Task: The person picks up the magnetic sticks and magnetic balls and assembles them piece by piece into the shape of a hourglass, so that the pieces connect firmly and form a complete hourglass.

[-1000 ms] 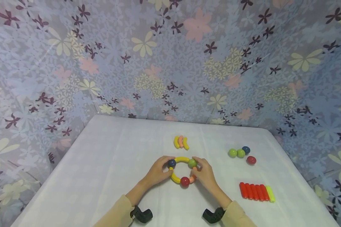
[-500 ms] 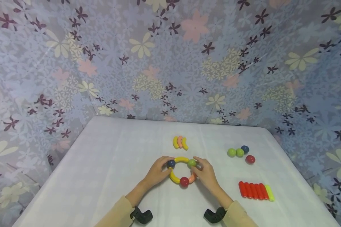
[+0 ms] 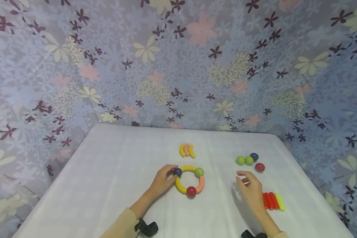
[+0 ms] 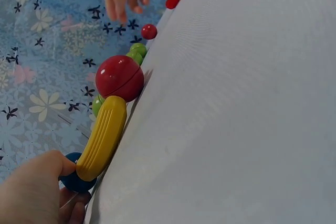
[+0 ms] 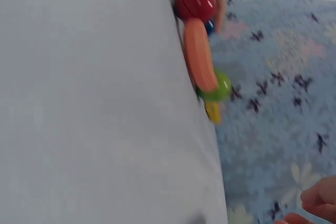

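A ring of curved bars and balls lies on the white-covered table. It has a blue ball [image 3: 177, 172], a green ball [image 3: 199, 172], a red ball [image 3: 191, 191], two yellow curved bars [image 3: 179, 185] and a salmon curved bar [image 3: 200, 185]. My left hand [image 3: 160, 181] pinches the blue ball between thumb and fingers at the ring's left side. Away to the right, my right hand [image 3: 251, 191] is over the table, fingers loosely bent around nothing. It partly hides a row of red rods [image 3: 271, 200], which ends in a lime rod [image 3: 280, 202].
Beyond the ring lie three short curved bars [image 3: 187, 150], two yellow and one salmon. At the right are two green balls [image 3: 240, 160], a dark blue ball [image 3: 254, 157] and a loose red ball [image 3: 260, 167]. A flowered cloth [image 3: 178, 66] hangs behind the table.
My right hand has let go of the ring near the green ball and moved right, toward the red rods. My left hand stays on the blue ball.
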`<state>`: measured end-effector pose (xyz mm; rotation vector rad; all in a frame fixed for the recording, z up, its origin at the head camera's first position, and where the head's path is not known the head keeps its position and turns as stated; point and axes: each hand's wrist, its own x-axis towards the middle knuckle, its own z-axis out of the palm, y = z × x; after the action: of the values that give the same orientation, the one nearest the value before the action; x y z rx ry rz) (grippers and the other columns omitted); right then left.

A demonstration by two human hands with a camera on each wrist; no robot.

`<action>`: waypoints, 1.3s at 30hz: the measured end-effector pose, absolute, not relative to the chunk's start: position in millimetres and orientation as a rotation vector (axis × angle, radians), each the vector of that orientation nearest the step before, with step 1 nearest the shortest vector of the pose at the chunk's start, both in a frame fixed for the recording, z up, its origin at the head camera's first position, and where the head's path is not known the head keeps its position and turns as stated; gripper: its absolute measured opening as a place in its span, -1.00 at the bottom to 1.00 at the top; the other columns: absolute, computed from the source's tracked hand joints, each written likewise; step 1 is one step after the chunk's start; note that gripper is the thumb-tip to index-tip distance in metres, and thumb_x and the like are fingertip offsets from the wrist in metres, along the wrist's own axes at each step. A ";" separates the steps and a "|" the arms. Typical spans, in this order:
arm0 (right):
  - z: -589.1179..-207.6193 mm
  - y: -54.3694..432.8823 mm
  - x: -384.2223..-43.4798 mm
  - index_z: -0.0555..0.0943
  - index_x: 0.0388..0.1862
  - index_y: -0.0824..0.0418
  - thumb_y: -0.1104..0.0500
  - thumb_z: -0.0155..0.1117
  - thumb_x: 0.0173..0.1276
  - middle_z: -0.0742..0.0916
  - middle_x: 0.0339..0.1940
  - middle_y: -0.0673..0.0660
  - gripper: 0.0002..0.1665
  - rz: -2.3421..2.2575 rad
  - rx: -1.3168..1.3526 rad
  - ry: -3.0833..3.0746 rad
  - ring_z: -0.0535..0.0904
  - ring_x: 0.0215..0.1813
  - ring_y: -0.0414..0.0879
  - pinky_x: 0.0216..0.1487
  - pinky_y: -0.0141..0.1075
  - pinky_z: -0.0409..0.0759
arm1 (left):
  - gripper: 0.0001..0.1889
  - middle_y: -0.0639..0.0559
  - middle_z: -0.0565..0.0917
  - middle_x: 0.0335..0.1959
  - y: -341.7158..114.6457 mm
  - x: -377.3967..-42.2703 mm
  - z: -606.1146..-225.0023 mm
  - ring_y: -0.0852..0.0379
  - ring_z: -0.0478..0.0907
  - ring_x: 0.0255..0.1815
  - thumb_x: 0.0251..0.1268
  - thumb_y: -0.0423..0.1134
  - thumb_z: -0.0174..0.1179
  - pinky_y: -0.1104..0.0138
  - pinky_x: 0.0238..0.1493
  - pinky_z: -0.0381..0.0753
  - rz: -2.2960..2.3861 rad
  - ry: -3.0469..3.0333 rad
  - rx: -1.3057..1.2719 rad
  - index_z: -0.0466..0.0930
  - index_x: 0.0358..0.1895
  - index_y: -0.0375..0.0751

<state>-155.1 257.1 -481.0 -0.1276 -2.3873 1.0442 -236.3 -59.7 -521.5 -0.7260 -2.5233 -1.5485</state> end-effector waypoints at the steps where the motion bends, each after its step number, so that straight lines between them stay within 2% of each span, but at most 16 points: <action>1: -480.9 263.8 -153.0 0.63 -0.11 0.30 0.36 0.23 0.24 0.71 -0.20 0.20 -0.77 1.027 -0.163 -2.369 0.39 -0.38 -0.53 -0.34 -0.73 0.41 | -0.61 -0.12 0.62 0.04 -60.3 -236.4 -521.3 0.01 0.58 0.00 0.19 -0.42 0.18 0.18 0.15 0.55 -1.550 -2.520 -0.725 0.52 0.12 -0.29; 8: -475.9 300.2 -136.8 0.63 -0.09 0.30 0.33 0.22 0.26 0.72 -0.14 0.27 -0.77 0.973 -0.420 -2.316 0.30 -0.40 -0.65 -0.35 -0.76 0.33 | -0.64 -0.09 0.62 0.02 -63.0 -235.6 -521.0 0.02 0.57 -0.02 0.23 -0.39 0.17 0.15 0.11 0.57 -1.560 -2.529 -0.693 0.53 0.11 -0.24; 12: -477.2 317.9 -127.3 0.65 -0.13 0.33 0.34 0.24 0.22 0.73 -0.23 0.27 -0.77 0.922 -0.482 -2.268 0.27 -0.44 -0.72 -0.40 -0.76 0.30 | -0.64 -0.09 0.62 0.04 -62.5 -235.2 -520.0 0.03 0.57 -0.01 0.25 -0.37 0.16 0.14 0.12 0.56 -1.577 -2.549 -0.680 0.52 0.13 -0.25; 13: -478.0 321.9 -124.9 0.65 -0.15 0.33 0.35 0.26 0.19 0.74 -0.30 0.16 -0.77 0.920 -0.496 -2.252 0.27 -0.45 -0.73 -0.40 -0.76 0.30 | -0.64 -0.10 0.62 0.05 -62.2 -235.4 -520.0 0.03 0.57 -0.01 0.25 -0.37 0.16 0.14 0.12 0.56 -1.575 -2.553 -0.679 0.51 0.13 -0.25; 15: -480.2 329.9 -119.3 0.66 -0.15 0.34 0.36 0.26 0.16 0.70 -0.41 -0.17 -0.76 0.916 -0.531 -2.238 0.28 -0.46 -0.74 -0.41 -0.76 0.30 | -0.64 -0.10 0.62 0.05 -61.7 -235.6 -520.0 0.03 0.57 0.00 0.25 -0.38 0.16 0.14 0.12 0.56 -1.574 -2.554 -0.679 0.51 0.13 -0.25; 17: -482.6 337.1 -113.5 0.66 -0.13 0.33 0.36 0.28 0.15 0.53 -0.48 -0.48 -0.73 0.925 -0.589 -2.241 0.28 -0.45 -0.74 -0.41 -0.75 0.30 | -0.64 -0.10 0.62 0.05 -61.2 -236.0 -519.9 0.02 0.58 0.00 0.25 -0.38 0.16 0.14 0.12 0.56 -1.573 -2.555 -0.680 0.51 0.13 -0.25; 19: -484.7 343.8 -107.9 0.65 -0.10 0.33 0.35 0.29 0.13 0.36 -0.49 -0.64 -0.70 0.947 -0.650 -2.253 0.27 -0.45 -0.75 -0.41 -0.74 0.29 | -0.64 -0.11 0.62 0.05 -60.9 -235.8 -519.2 0.02 0.58 0.00 0.25 -0.38 0.16 0.14 0.13 0.56 -1.577 -2.553 -0.681 0.51 0.13 -0.25; 20: -485.6 346.5 -105.1 0.64 -0.09 0.35 0.36 0.29 0.12 0.44 -0.50 -0.61 -0.68 0.948 -0.669 -2.264 0.26 -0.46 -0.75 -0.42 -0.74 0.29 | -0.64 -0.11 0.62 0.05 -60.8 -235.8 -518.8 0.02 0.58 0.00 0.25 -0.38 0.16 0.14 0.13 0.56 -1.580 -2.552 -0.680 0.51 0.13 -0.25; 24: -487.3 356.5 -97.2 0.61 -0.05 0.37 0.36 0.30 0.12 0.47 -0.54 -0.54 -0.64 0.991 -0.780 -2.300 0.24 -0.51 -0.76 -0.48 -0.72 0.31 | -0.64 -0.12 0.62 0.05 -60.7 -236.0 -518.4 0.00 0.58 0.00 0.24 -0.38 0.16 0.13 0.13 0.56 -1.580 -2.550 -0.683 0.51 0.13 -0.26; 26: -488.0 359.6 -95.3 0.59 -0.04 0.41 0.36 0.30 0.11 0.64 -0.53 -0.31 -0.62 0.998 -0.807 -2.316 0.23 -0.54 -0.74 -0.51 -0.71 0.31 | -0.64 -0.12 0.62 0.05 -60.8 -235.8 -518.2 0.00 0.57 0.00 0.25 -0.38 0.16 0.13 0.13 0.56 -1.584 -2.555 -0.679 0.52 0.12 -0.25; 27: -488.5 360.8 -94.8 0.59 -0.03 0.42 0.36 0.31 0.11 0.66 -0.54 -0.28 -0.61 1.000 -0.827 -2.325 0.23 -0.55 -0.74 -0.52 -0.70 0.31 | -0.64 -0.11 0.62 0.05 -60.9 -235.7 -518.2 0.01 0.57 0.01 0.25 -0.37 0.16 0.13 0.13 0.55 -1.585 -2.558 -0.677 0.51 0.13 -0.25; 29: -489.7 361.8 -94.8 0.58 -0.03 0.44 0.36 0.31 0.10 0.77 -0.46 0.06 -0.60 0.990 -0.835 -2.343 0.21 -0.57 -0.72 -0.54 -0.70 0.31 | -0.64 -0.11 0.62 0.05 -60.9 -235.6 -518.2 0.01 0.57 0.01 0.25 -0.37 0.16 0.13 0.14 0.55 -1.591 -2.564 -0.671 0.52 0.13 -0.24; 31: -490.4 362.1 -95.1 0.57 -0.02 0.46 0.36 0.31 0.11 0.74 -0.30 0.38 -0.59 0.966 -0.832 -2.373 0.20 -0.58 -0.71 -0.55 -0.68 0.31 | -0.64 -0.11 0.62 0.05 -60.9 -235.3 -518.0 0.01 0.56 0.01 0.25 -0.36 0.16 0.13 0.14 0.55 -1.587 -2.568 -0.669 0.51 0.13 -0.24; 33: -490.5 361.9 -95.9 0.55 0.01 0.46 0.34 0.31 0.12 0.73 -0.25 0.43 -0.57 0.970 -0.841 -2.407 0.20 -0.59 -0.70 -0.57 -0.65 0.34 | -0.64 -0.11 0.62 0.05 -60.9 -235.2 -517.7 0.00 0.57 0.02 0.25 -0.36 0.16 0.13 0.14 0.55 -1.581 -2.573 -0.668 0.51 0.13 -0.24; 39: -489.3 363.9 -98.5 0.50 0.08 0.49 0.27 0.30 0.16 0.74 -0.26 0.41 -0.49 0.986 -0.852 -2.509 0.23 -0.60 -0.68 -0.57 -0.55 0.40 | -0.64 -0.10 0.62 0.05 -60.4 -235.0 -516.4 0.01 0.57 0.02 0.26 -0.35 0.16 0.13 0.13 0.56 -1.570 -2.577 -0.669 0.51 0.13 -0.24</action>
<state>-98.5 363.9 -489.3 -0.8524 -2.5088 0.9861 -235.0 -60.4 -516.4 -0.6689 -2.5771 -1.5695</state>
